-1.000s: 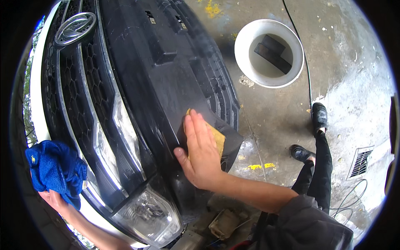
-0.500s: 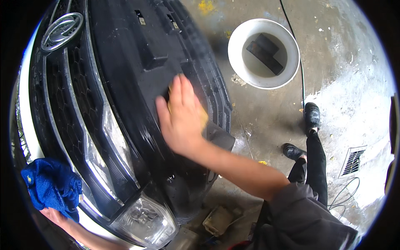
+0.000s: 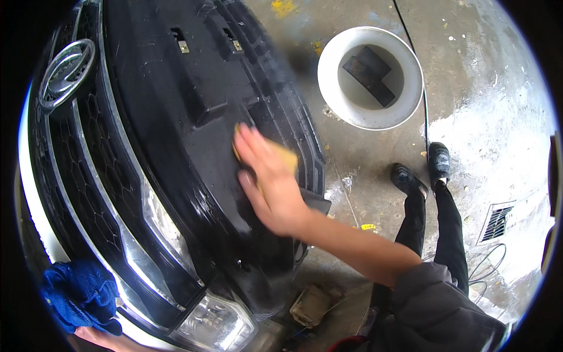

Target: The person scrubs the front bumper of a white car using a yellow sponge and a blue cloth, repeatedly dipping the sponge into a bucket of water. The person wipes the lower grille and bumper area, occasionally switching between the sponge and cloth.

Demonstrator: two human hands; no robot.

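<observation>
Across the black front bumper [image 3: 170,88] of a car, my right hand [image 3: 272,190] lies with its fingers stretched over a yellow sponge [image 3: 284,157], pressing it against the plastic. The bumper around it looks wet and shiny. At the lower left, my left hand [image 3: 94,337] holds a bunched blue towel [image 3: 82,296] by the white edge of the bodywork, beside the grille [image 3: 94,158]. The towel covers most of the left fingers.
On the concrete floor stands a white bucket [image 3: 328,70] of cloudy water with dark blocks [image 3: 369,76] in it. A black hose [image 3: 425,111] runs beside it. Black shoes [image 3: 438,159], a floor drain [image 3: 497,223] and a headlight [image 3: 217,322] are also in view.
My right hand and the sponge have moved slightly down and to the right in the picture. The left hand with the towel sits lower, and the view has shifted a little.
</observation>
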